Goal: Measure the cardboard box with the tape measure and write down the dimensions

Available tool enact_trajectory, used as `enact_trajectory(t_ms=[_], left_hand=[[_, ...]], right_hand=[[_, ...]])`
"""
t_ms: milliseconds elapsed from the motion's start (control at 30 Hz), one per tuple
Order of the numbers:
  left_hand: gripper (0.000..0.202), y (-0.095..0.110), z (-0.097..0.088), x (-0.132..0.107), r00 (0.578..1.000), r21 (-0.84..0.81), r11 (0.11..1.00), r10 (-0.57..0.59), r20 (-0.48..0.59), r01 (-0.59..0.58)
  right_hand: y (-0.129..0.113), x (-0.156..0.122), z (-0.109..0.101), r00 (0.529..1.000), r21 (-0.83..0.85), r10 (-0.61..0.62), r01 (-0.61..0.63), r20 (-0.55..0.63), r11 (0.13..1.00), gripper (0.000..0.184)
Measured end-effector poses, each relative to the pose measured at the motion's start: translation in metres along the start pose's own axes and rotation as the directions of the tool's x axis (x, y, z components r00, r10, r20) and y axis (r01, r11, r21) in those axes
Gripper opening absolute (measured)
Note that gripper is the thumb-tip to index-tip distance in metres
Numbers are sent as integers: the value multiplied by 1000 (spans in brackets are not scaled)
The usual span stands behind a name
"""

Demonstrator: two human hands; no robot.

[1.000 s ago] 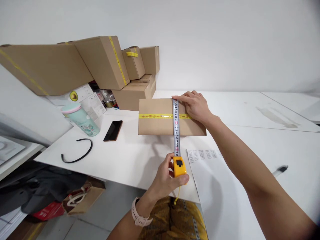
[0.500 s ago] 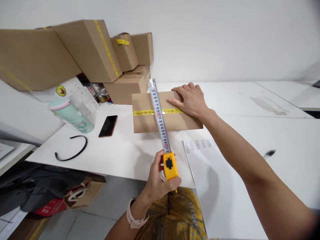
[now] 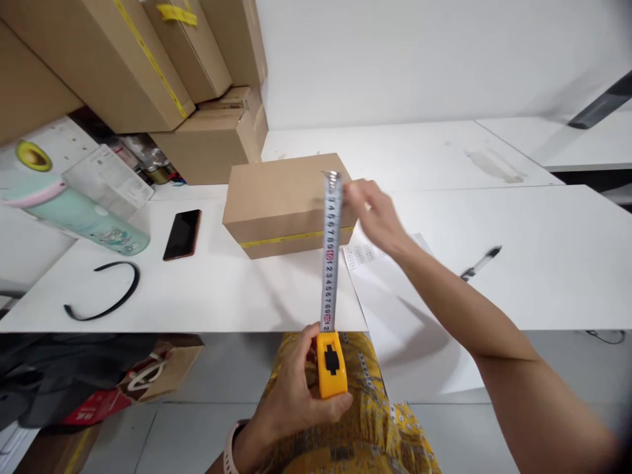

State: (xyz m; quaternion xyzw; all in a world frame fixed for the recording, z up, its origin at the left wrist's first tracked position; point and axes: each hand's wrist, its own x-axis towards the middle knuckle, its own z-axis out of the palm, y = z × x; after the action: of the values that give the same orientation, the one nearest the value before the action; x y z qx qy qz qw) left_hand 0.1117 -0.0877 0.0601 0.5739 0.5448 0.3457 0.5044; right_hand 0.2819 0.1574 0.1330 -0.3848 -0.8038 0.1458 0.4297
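Observation:
My left hand (image 3: pixel 301 401) is closed round a yellow tape measure (image 3: pixel 331 364), held off the near edge of the white table (image 3: pixel 237 296). Its blade (image 3: pixel 330 247) runs up and away, its tip hanging over a cardboard box (image 3: pixel 281 197) with a yellow tape band along the front face. My right hand (image 3: pixel 372 214) is blurred by motion beside the box's right end, close to the blade tip. Whether its fingers touch the blade or the box is unclear.
A black phone (image 3: pixel 182 234), a black curved band (image 3: pixel 101 303) and a lying mint-green bottle (image 3: pixel 74 214) are on the left. Stacked cardboard boxes (image 3: pixel 148 59) fill the back left. A printed sheet (image 3: pixel 390 289) and a pen (image 3: pixel 481 262) lie on the right. Bags sit below the table.
The box has been turned, so the yellow band now runs along its front face. My right hand came off the box top. The tape measure drew back toward me and its blade straightened.

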Motion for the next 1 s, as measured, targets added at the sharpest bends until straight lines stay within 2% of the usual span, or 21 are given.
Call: enact_trajectory(t_ms=[67,133,233,333,400,467,533,600,667,733,767,833,867,933,1000], left_hand=[[76,1,0,-4,997,68,998,-5,76,0],[76,0,0,-5,988,151,988,11,154,-35],[73,-2,0,-4,968,236,968,28,248,-88],[74,-7,0,-2,957,282,955,8,289,-94],[84,-10,0,-1,960,289,953,5,280,-90],[101,-12,1,0,972,273,959,6,236,-72],[113,-12,2,1,984,241,969,8,177,-52],[116,-9,4,3,991,214,975,24,133,-53],[114,-5,5,6,991,204,976,51,127,-76],[112,0,2,9,989,225,968,84,118,-109],[109,2,-2,11,989,251,959,111,97,-132],[101,4,-12,17,984,344,923,178,13,-171],[95,5,-20,21,975,410,894,217,-41,-182],[80,6,-37,31,942,570,806,297,-154,-161],[67,7,-54,44,903,723,688,351,-249,-68]], right_hand=[[-8,-8,-28,989,252,144,-134,-20,958,64],[-16,-23,-53,974,414,226,-205,-2,887,59],[-24,-56,-77,950,507,311,-272,8,818,37],[-23,-91,-88,919,550,393,-310,-37,776,34],[-23,-110,-88,905,532,415,-308,-92,789,30],[-26,-128,-82,908,512,408,-308,-93,802,25],[-34,-143,-67,925,529,380,-319,-8,786,19],[-45,-156,-46,942,540,316,-324,111,777,14],[-52,-164,-27,948,484,219,-307,232,819,13],[-50,-166,-19,944,363,156,-260,292,895,16],[-43,-165,-22,946,276,171,-248,274,928,16],[-16,-159,-39,947,44,306,-311,101,949,15],[2,-155,-52,913,-93,404,-408,-62,908,17],[46,-149,-83,756,-328,531,-649,-383,687,25],[89,-148,-111,612,-375,626,-791,-483,483,32]])
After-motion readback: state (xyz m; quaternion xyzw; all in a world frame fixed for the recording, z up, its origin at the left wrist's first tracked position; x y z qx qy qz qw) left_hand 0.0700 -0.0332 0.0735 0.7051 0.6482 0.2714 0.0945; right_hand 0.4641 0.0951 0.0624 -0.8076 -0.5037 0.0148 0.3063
